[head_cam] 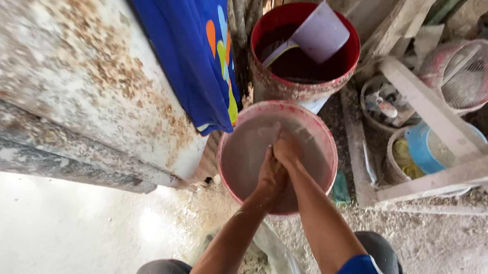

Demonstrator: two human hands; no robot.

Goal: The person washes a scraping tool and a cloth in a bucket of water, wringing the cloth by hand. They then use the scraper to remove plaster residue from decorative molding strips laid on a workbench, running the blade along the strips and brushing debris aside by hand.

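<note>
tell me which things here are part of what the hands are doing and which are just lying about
In use:
- left hand and right hand, pressed together in the murky water
- pink-rimmed bucket holding that water

Lying about:
- red bucket with a pale scoop
- blue cloth
- fan guard
- blue lid
- wooden frame

At centre frame, a red-rimmed bucket (pixel 238 132) holds cloudy pinkish-grey water. Above it, a second red bucket (pixel 270 82) holds dark liquid and a pale lilac scoop (pixel 321 33). Upper middle, a bright blue cloth (pixel 177 31) shows orange, light blue and yellow shapes. At right sit a sky-blue lid (pixel 421 148) and bare pale wooden beams (pixel 426 106).
</note>
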